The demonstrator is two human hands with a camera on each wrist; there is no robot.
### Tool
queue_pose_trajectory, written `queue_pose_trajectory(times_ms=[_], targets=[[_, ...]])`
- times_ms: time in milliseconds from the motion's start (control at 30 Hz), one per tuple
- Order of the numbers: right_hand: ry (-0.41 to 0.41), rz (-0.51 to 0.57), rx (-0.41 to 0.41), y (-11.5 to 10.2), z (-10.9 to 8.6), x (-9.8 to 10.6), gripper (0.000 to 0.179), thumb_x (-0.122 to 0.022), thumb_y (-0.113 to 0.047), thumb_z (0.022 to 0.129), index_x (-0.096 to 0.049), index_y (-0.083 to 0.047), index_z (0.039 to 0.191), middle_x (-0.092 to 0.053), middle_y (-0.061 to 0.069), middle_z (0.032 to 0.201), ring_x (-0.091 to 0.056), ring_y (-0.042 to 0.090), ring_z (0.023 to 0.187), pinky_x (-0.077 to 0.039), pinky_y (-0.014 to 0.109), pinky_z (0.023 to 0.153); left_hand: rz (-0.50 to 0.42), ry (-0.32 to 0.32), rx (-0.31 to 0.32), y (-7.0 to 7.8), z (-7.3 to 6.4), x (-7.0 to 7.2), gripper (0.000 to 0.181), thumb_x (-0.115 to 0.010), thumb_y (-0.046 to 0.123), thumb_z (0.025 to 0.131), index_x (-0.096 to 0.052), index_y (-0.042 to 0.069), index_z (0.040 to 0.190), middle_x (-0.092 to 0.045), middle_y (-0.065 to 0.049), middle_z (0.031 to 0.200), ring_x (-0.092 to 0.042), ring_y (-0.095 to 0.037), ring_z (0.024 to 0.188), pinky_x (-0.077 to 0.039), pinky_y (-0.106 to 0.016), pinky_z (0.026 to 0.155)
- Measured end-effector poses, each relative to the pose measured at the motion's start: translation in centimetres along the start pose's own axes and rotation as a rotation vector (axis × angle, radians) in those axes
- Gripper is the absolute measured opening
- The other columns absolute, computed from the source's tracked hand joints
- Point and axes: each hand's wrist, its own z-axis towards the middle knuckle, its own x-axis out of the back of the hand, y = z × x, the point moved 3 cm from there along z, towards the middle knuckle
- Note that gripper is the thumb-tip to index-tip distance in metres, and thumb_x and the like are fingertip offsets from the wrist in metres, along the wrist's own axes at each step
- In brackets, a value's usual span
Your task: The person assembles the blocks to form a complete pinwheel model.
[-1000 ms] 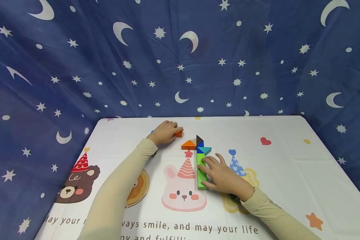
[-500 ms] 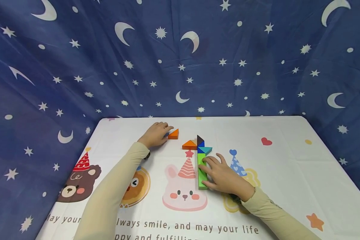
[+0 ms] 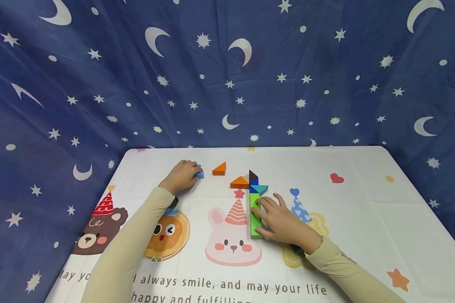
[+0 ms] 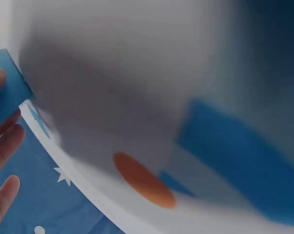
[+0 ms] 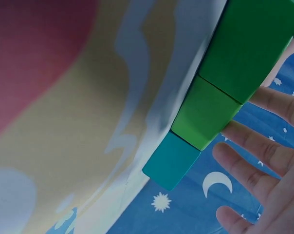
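In the head view my left hand (image 3: 180, 175) is at the back left, pinching a small blue block (image 3: 199, 173). The left wrist view shows the thumb on this block (image 4: 9, 92); its full shape is hidden. My right hand (image 3: 284, 221) rests spread along a bar of green blocks (image 3: 255, 225), its fingertips touching them. At the bar's far end sit a teal triangular block (image 3: 259, 189), blue blocks (image 3: 254, 182) and a dark triangular block (image 3: 252, 174). Orange triangular blocks (image 3: 239, 183) adjoin on the left. The right wrist view shows the green blocks (image 5: 208, 112) beside the fingers.
A lone orange triangular block (image 3: 219, 169) lies between the left hand and the assembled blocks. The white tablecloth (image 3: 364, 219) bears printed animals and lettering. Behind it hangs a blue curtain (image 3: 197, 92) with moons and stars.
My left hand has let go of the orange triangular block and moved left, now with the blue block at its fingertips. The right hand has stayed on the green blocks.
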Motion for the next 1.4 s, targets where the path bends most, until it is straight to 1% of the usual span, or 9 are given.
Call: queue_pose_trajectory(times_ms=[100, 200, 400, 600, 800, 933, 1033, 1167, 1400], targets=[[0.015, -0.004, 0.005, 0.1, 0.0, -0.1, 0.051, -0.062, -0.047, 0.084, -0.058, -0.016, 0.124, -0.054, 0.012, 0.124, -0.05, 0.029, 0.117, -0.031, 0.062, 0.101, 0.024, 0.019, -0.024, 0.3, -0.8, 0.3, 0.019, -0.063, 0.015, 0.087, -0.07, 0.011, 0.104, -0.066, -0.01, 0.101, -0.063, -0.027, 0.1, -0.043, -0.045, 0.098], [0.032, -0.001, 0.01, 0.1, 0.0, -0.1, 0.051, -0.063, -0.046, 0.083, -0.058, -0.015, 0.123, -0.055, 0.012, 0.123, -0.051, 0.029, 0.116, -0.032, 0.062, 0.1, 0.027, 0.039, -0.054, 0.8, -1.4, 0.5, 0.016, -0.064, 0.013, 0.086, -0.071, 0.011, 0.1, -0.066, -0.008, 0.095, -0.064, -0.027, 0.095, -0.044, -0.044, 0.097], [0.026, -0.006, 0.011, 0.1, 0.1, -0.1, 0.05, -0.062, -0.046, 0.084, -0.058, -0.015, 0.123, -0.054, 0.012, 0.123, -0.05, 0.029, 0.116, -0.032, 0.062, 0.1, 0.006, 0.055, -0.094, 2.1, -2.3, 0.3, 0.016, -0.066, 0.013, 0.084, -0.071, 0.011, 0.1, -0.065, -0.006, 0.09, -0.063, -0.024, 0.089, -0.045, -0.043, 0.095], [0.021, -0.018, 0.009, 0.1, 0.1, 0.1, 0.05, -0.062, -0.046, 0.084, -0.058, -0.015, 0.123, -0.055, 0.012, 0.123, -0.05, 0.029, 0.116, -0.032, 0.062, 0.1, -0.013, 0.067, -0.114, 4.2, -3.0, 0.5, 0.017, -0.067, 0.016, 0.084, -0.07, 0.011, 0.101, -0.066, -0.005, 0.091, -0.063, -0.022, 0.089, -0.045, -0.041, 0.096], [0.014, -0.017, 0.011, 0.1, 0.2, 0.1, 0.05, -0.061, -0.046, 0.084, -0.058, -0.014, 0.123, -0.054, 0.012, 0.123, -0.05, 0.029, 0.117, -0.032, 0.062, 0.1, -0.028, 0.073, -0.171, 6.4, -3.4, 0.6, 0.02, -0.068, 0.018, 0.084, -0.069, 0.011, 0.103, -0.067, -0.005, 0.093, -0.063, -0.023, 0.092, -0.044, -0.04, 0.096], [0.014, -0.013, 0.011, 0.1, 0.2, 0.3, 0.05, -0.061, -0.046, 0.084, -0.058, -0.014, 0.123, -0.054, 0.012, 0.123, -0.05, 0.029, 0.117, -0.032, 0.062, 0.1, -0.031, 0.064, -0.19, 8.0, -3.2, 0.7, 0.022, -0.068, 0.02, 0.085, -0.069, 0.011, 0.105, -0.067, -0.005, 0.096, -0.063, -0.023, 0.094, -0.043, -0.039, 0.097], [0.013, -0.009, 0.011, 0.1, 0.2, 0.3, 0.05, -0.062, -0.045, 0.084, -0.058, -0.014, 0.123, -0.054, 0.013, 0.123, -0.05, 0.029, 0.117, -0.032, 0.062, 0.1, -0.029, 0.046, -0.176, 9.0, -2.7, 0.6, 0.022, -0.066, 0.021, 0.087, -0.068, 0.012, 0.106, -0.067, -0.004, 0.096, -0.063, -0.022, 0.093, -0.042, -0.038, 0.099], [0.005, -0.01, 0.01, 0.1, 0.2, 0.3, 0.05, -0.061, -0.045, 0.085, -0.058, -0.014, 0.123, -0.054, 0.013, 0.124, -0.05, 0.029, 0.117, -0.032, 0.062, 0.1, -0.028, 0.037, -0.164, 10.3, -1.9, 0.5, 0.022, -0.066, 0.022, 0.087, -0.068, 0.013, 0.106, -0.066, -0.003, 0.093, -0.062, -0.021, 0.091, -0.041, -0.038, 0.1], [0.004, -0.011, 0.012, 0.0, 0.0, 0.3, 0.049, -0.061, -0.045, 0.085, -0.058, -0.014, 0.123, -0.054, 0.012, 0.124, -0.05, 0.03, 0.117, -0.032, 0.062, 0.1, 0.006, 0.012, -0.161, 12.2, -0.4, 0.6, 0.025, -0.064, 0.027, 0.088, -0.067, 0.015, 0.11, -0.068, -0.001, 0.101, -0.062, -0.019, 0.097, -0.041, -0.037, 0.102]])
